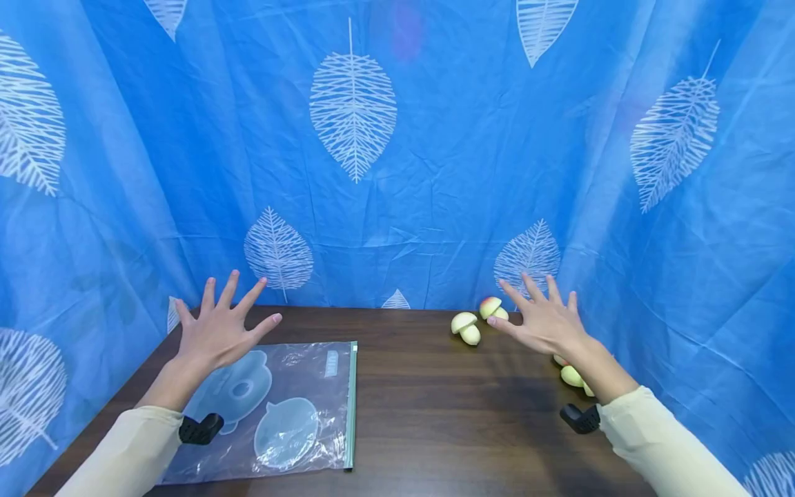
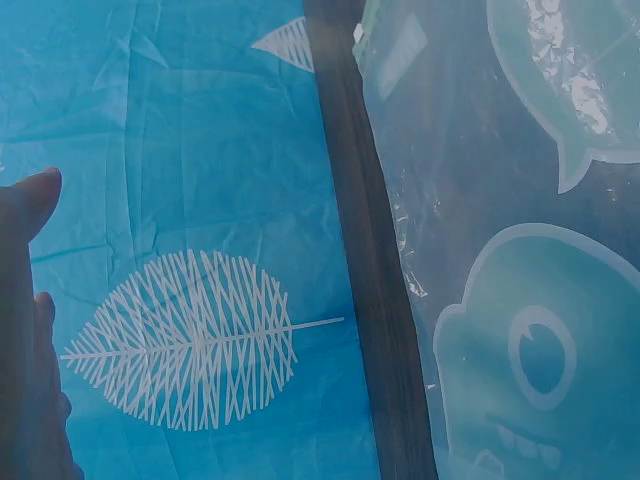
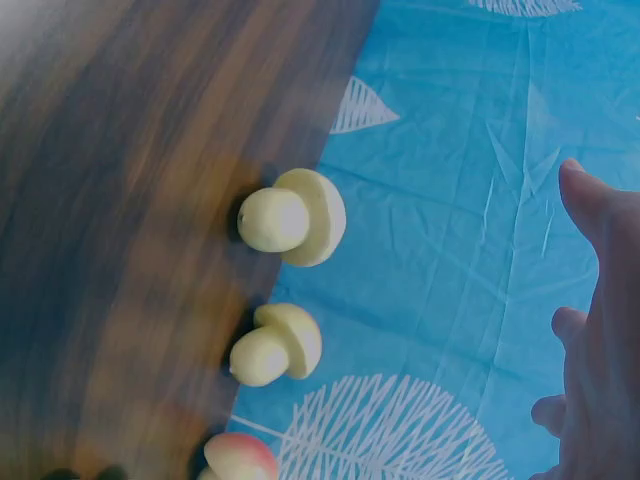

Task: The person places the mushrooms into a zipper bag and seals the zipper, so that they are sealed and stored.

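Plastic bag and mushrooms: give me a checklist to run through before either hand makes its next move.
1. Left hand free: ok, fingers spread, holding nothing.
2. Right hand free: ok, fingers spread, holding nothing.
3. Plastic bag lying flat on the table: ok.
4. Bag sealed along its green strip: cannot tell.
5. Mushrooms apart from the bag: ok.
6. Every mushroom fully visible in the head view: not ok, the right hand and forearm overlap some.
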{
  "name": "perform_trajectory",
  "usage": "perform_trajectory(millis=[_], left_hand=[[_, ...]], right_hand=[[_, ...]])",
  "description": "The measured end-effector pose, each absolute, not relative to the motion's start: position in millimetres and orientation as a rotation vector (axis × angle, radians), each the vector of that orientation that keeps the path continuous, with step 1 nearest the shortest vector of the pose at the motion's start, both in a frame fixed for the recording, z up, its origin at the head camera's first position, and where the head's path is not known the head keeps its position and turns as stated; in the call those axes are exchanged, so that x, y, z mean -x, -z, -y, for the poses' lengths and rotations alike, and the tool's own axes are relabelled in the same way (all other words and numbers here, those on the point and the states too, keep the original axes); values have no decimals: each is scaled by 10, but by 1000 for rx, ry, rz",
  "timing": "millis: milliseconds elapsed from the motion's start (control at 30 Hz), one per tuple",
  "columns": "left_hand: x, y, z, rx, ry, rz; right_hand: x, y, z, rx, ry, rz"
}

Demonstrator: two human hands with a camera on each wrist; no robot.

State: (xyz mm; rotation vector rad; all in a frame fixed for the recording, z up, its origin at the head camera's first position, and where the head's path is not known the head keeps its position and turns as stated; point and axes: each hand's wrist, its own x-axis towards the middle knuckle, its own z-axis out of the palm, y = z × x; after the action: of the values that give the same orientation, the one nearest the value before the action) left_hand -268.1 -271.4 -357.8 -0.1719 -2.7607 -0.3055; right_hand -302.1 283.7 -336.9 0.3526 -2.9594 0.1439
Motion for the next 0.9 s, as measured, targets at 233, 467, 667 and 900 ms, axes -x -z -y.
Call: perform_trajectory(millis=[233, 467, 667, 900], left_hand=[[2682, 3605, 2711, 178, 321, 2796], [2646, 3648, 2655, 217, 361, 2815], [2569, 3691, 2552, 278, 434, 2812], [2452, 3833, 2394, 384, 553, 2769]], right_hand=[[3056, 3410, -2707, -392, -136, 2943], [3074, 3526, -2537, -453, -145, 2933], [3076, 3603, -2357, -536, -168, 2894], [3072, 3711, -2171, -640, -217, 2856]])
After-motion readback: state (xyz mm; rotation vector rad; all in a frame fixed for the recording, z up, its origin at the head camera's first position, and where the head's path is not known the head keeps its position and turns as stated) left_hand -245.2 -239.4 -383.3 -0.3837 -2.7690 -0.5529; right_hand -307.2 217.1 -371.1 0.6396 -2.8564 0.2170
